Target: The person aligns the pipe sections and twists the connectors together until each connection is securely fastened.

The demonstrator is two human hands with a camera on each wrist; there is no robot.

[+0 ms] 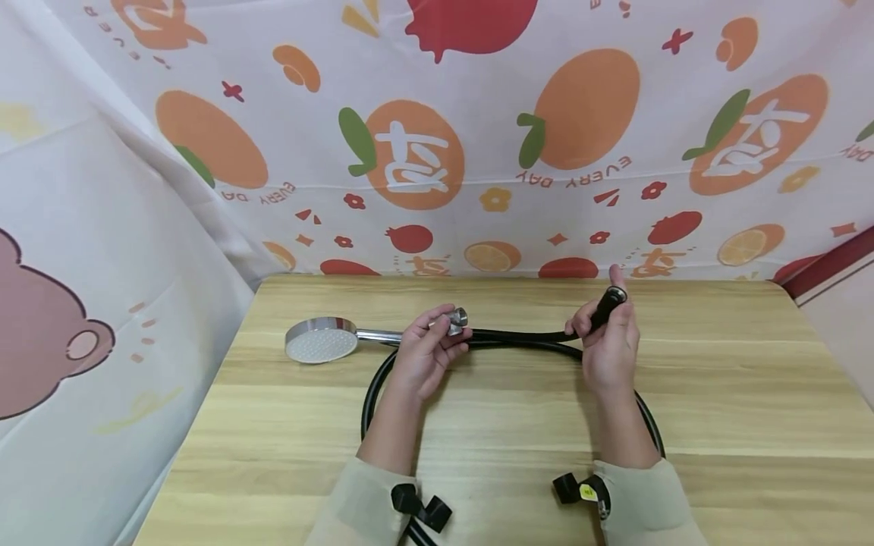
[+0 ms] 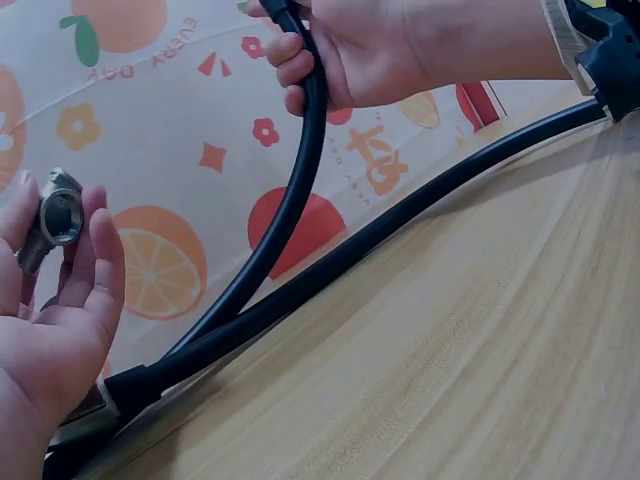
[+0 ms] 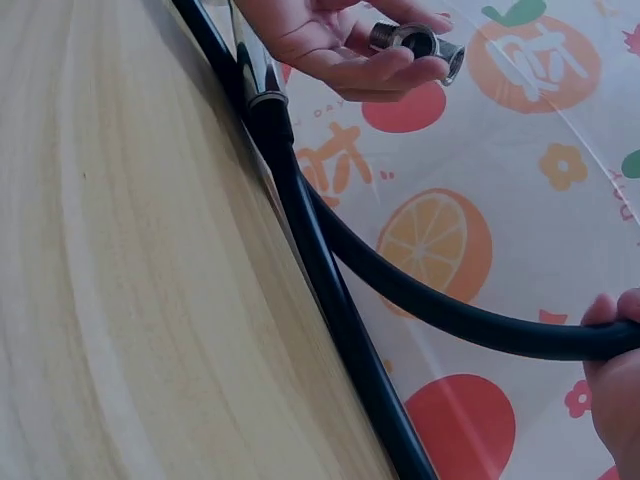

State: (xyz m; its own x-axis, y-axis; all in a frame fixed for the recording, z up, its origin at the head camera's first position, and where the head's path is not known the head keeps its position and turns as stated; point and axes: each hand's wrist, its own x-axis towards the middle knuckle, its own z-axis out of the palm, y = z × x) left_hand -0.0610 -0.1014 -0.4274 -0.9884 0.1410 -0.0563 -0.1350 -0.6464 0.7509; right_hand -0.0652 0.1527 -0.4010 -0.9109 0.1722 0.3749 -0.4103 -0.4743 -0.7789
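Note:
My left hand [image 1: 425,356] pinches a small chrome pipe fitting [image 1: 456,321] between thumb and fingers, above the table. Its threaded end and round opening show in the right wrist view, where the fitting [image 3: 452,62] sticks out past the fingertips. On the right, my right hand [image 1: 611,356] grips the black shower hose [image 1: 522,334] near its free end [image 1: 608,306], which points up. Behind my left hand lies a chrome shower head [image 1: 322,345], spray face towards me. Its handle [image 3: 262,62] joins the hose's other end.
The hose loops over the wooden table [image 1: 505,440] and passes under both forearms. A fruit-print cloth [image 1: 492,91] hangs along the table's back edge, and another cloth [image 1: 157,303] hangs at the left. Black wrist cameras [image 1: 422,509] sit on the sleeves.

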